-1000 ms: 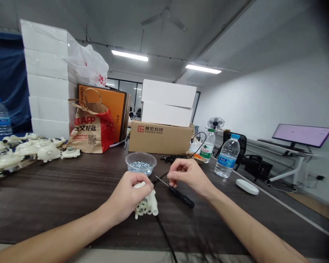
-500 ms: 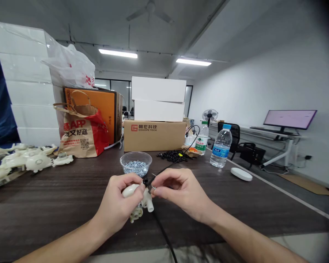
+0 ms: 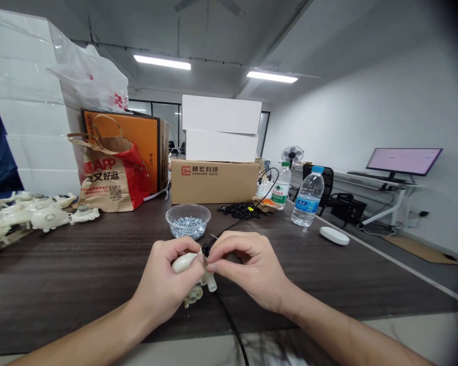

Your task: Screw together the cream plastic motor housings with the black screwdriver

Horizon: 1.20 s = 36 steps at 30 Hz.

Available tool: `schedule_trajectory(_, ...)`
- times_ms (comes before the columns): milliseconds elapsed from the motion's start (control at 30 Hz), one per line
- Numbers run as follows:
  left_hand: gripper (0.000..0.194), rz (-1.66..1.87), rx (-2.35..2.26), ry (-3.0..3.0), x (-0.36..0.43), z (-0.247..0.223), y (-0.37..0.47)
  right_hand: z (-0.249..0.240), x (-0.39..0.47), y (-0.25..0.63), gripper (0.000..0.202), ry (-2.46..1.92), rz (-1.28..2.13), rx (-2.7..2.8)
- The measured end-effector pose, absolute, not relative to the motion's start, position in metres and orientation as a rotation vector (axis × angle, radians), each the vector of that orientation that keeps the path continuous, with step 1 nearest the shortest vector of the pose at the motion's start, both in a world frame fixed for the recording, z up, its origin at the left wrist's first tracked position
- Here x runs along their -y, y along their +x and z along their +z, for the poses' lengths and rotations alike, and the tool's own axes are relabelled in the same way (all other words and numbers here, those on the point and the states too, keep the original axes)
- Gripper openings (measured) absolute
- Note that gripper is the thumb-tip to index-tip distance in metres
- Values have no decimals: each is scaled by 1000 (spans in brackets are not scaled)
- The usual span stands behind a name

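My left hand (image 3: 164, 282) is closed around an off-white plastic housing (image 3: 182, 263) with a short tube (image 3: 211, 282) pointing down and toward me. A small black piece (image 3: 205, 248) shows at the housing's top, between my hands. My right hand (image 3: 252, 269) pinches thumb and forefinger together against the housing's right side. The small screw in that pinch is now mostly hidden by the fingertips. A thin metal tip (image 3: 213, 236) sticks out above the right fingers; what it belongs to is hidden. Just beyond my hands stands a clear plastic bowl (image 3: 168, 219) holding many silver screws.
Similar off-white housings (image 3: 49, 216) lie at the left. Black small parts (image 3: 240, 210) are heaped behind the bowl. A black cable (image 3: 232, 325) runs beneath my hands. Two water bottles (image 3: 306, 201), a white oval case (image 3: 334, 235), a carton (image 3: 213, 190) and a paper bag (image 3: 103, 193) stand around.
My right hand has moved slightly left, bringing the pinched screw against the housing. The left hand keeps its hold. The view has tipped down a little.
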<state>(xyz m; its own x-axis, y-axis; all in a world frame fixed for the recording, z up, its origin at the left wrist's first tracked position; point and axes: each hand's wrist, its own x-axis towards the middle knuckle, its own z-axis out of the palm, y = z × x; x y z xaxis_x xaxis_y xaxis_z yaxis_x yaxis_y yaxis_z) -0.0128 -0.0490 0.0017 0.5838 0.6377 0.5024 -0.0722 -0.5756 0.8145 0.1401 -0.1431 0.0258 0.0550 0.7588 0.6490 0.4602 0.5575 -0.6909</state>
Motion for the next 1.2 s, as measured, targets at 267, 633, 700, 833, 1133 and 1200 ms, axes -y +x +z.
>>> schedule_trajectory(267,28,1111,-351,2029,51,0,-17,25,143,141,12,-1047,281,1603)
schedule_trajectory(633,26,1102,-341,2017,52,-5,-17,24,143,141,12,-1022,237,1662)
schedule_trajectory(700,25,1133,-321,2041,53,-5,-18,24,144,140,12,-1027,230,1657)
schedule_trajectory(833,19,1206,-270,2124,55,-4,-18,22,146,137,11,-1057,260,1619)
schedule_trajectory(1133,11,1373,-136,2289,56,-5,-21,19,149,133,32,-1020,546,1498)
schedule_trajectory(1200,12,1388,-113,2298,56,-5,-21,21,150,134,27,-1029,550,1533)
